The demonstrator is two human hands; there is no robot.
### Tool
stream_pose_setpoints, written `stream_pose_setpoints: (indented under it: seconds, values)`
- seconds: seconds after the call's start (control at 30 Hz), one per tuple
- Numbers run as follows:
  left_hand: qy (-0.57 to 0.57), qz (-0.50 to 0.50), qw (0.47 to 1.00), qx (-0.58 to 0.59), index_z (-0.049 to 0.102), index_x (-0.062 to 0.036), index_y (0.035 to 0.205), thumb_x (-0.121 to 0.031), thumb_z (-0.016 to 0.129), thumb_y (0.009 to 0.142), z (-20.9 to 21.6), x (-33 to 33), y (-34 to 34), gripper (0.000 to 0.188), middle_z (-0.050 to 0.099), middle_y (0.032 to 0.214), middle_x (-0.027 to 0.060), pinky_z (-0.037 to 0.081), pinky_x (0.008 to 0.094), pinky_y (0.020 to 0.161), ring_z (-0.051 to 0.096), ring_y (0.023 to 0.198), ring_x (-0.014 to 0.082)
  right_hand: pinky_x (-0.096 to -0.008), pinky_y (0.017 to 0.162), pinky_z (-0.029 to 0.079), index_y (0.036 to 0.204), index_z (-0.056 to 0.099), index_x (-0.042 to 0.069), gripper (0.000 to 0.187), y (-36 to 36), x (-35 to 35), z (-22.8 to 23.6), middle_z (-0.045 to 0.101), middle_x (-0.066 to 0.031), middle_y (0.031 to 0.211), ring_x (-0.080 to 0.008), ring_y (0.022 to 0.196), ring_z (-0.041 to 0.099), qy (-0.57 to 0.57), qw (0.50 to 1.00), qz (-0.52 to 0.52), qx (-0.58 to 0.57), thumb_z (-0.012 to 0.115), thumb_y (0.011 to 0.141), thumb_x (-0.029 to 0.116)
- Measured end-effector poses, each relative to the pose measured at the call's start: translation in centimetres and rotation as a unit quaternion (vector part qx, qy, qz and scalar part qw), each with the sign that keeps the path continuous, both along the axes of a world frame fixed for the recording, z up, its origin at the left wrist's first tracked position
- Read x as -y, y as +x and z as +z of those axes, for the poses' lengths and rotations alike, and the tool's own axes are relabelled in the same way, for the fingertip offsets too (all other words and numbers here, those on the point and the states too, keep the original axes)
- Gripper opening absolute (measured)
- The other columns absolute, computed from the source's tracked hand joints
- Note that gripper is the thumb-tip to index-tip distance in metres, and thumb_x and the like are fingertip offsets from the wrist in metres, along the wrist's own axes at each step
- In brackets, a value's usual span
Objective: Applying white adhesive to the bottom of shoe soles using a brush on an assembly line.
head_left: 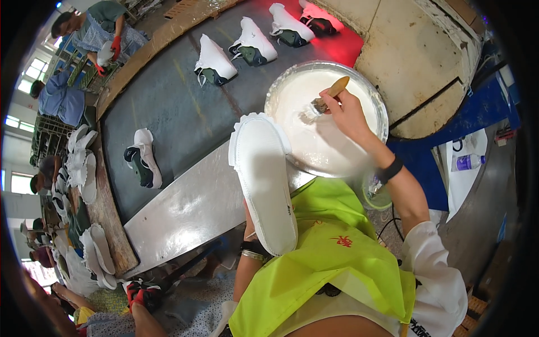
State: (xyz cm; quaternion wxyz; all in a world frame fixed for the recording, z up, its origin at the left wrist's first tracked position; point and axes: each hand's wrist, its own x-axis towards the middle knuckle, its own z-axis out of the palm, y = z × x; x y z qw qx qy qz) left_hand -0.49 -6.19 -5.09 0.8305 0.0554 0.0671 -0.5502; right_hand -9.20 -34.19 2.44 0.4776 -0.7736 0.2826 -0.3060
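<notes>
My right hand (347, 112) is closed round the wooden handle of a paintbrush (337, 87). Its whitened bristles point down over a round metal basin (383, 115) of thick white liquid (323, 143). In front of me, left of the basin, a white shoe sole (264, 191) is held up with its broad flat face toward me. My left hand (247, 223) supports it from behind; the sole hides its fingers. The sole's wavy-edged end is close to the basin's rim.
White and dark green shoe uppers (254, 45) lie on a dark conveyor belt (174, 106); another upper (144, 159) is nearer. A metal ledge (185, 208) borders the belt. Several soles (96, 255) stand at left. Red light glows at the far end. Co-workers are on the left.
</notes>
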Motion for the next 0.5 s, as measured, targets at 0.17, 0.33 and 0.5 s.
stream_pose_setpoints:
  seconds: [0.17,0.33,0.5]
  values:
    - [0.077,0.004,0.996,0.042,0.045,-0.0009,0.134,-0.039,0.045,0.1,0.2,-1.7,-1.4,0.052,0.06,0.119,0.0154,0.054,0.0381,0.088,0.062,0.104,0.0256,-0.0271,0.067,0.054,0.105,0.062,-0.007,0.025,0.8,-7.2,6.0,0.067,-0.0109,0.091,-0.0128,0.079,0.064,0.198,0.971,0.115,0.065,0.059,0.096,0.017]
    - [0.151,-0.015,0.985,0.082,0.047,-0.001,0.133,-0.038,0.045,0.1,0.7,-2.2,-2.2,0.05,0.061,0.117,0.0151,0.055,0.0372,0.085,0.063,0.101,0.0249,-0.0288,0.062,0.054,0.1,0.061,-0.01,0.031,4.4,-6.7,4.2,0.068,-0.0142,0.085,-0.0174,0.073,0.068,0.186,0.97,0.135,0.072,0.059,0.095,0.02]
    - [0.217,-0.039,0.967,0.126,0.048,-0.0011,0.131,-0.038,0.045,0.1,1.3,-3.1,-2.0,0.049,0.062,0.115,0.0148,0.056,0.0362,0.082,0.065,0.098,0.0242,-0.031,0.056,0.051,0.09,0.06,-0.011,0.033,3.8,-4.3,2.1,0.067,-0.0156,0.075,-0.0208,0.066,0.07,0.113,0.992,0.05,0.006,0.06,0.093,0.022]
